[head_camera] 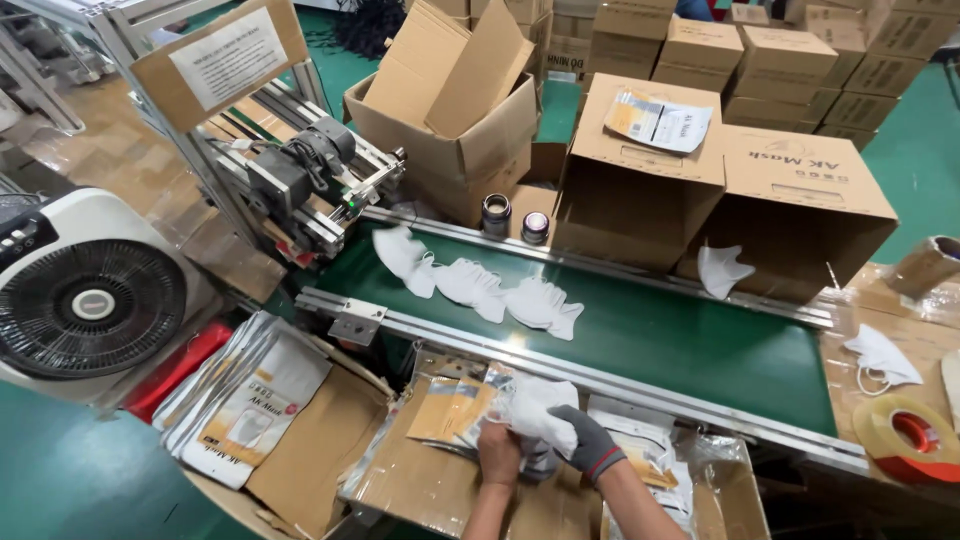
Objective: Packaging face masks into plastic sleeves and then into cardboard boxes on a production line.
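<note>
My bare left hand (498, 450) and my grey-gloved right hand (585, 440) meet at the bottom centre, together gripping a white folded face mask (535, 400) and a clear pouch with a tan printed card (452, 410). The mask sits at the mouth of the pouch. Both hands hover over a cardboard tray (410, 480) of more pouches. Just beyond runs a green conveyor belt (680, 340) carrying three white masks (470, 285) in a row, and one more mask (722, 270) lies by the far rail.
A printing unit (300, 170) on a metal frame straddles the belt's left end. A white fan (85, 300) stands at left, a stack of pouches (245, 395) beside it. Cardboard boxes (800, 200) line the far side. A tape roll (915, 435) and a loose mask (880, 355) lie at right.
</note>
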